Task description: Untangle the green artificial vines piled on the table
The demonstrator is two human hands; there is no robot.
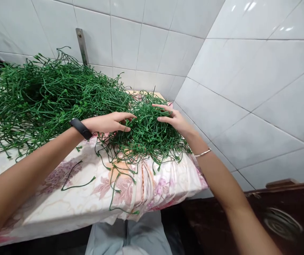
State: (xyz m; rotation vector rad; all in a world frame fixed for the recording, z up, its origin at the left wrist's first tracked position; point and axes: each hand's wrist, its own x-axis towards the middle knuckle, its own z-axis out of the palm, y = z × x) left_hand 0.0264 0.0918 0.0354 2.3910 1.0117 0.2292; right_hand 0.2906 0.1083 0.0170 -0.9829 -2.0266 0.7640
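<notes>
A big tangle of thin green plastic stems (pixel 61 92) covers a table under a floral cloth (pixel 88 191). A smaller clump (pixel 146 134) lies at the table's right end. My left hand (pixel 109 122), with a black band at the wrist, rests on the clump's left side, fingers stretched and slightly curled into the stems. My right hand (pixel 172 117), a thin bangle on its wrist, lies on the clump's right side with fingers spread. Neither hand has closed round a stem.
White tiled walls (pixel 247 88) close in behind and to the right. A metal bracket (pixel 82 46) is fixed to the back wall. Dark wooden furniture (pixel 274 216) stands low at the right. Loose stems hang over the cloth's front edge (pixel 114 198). My knees show below.
</notes>
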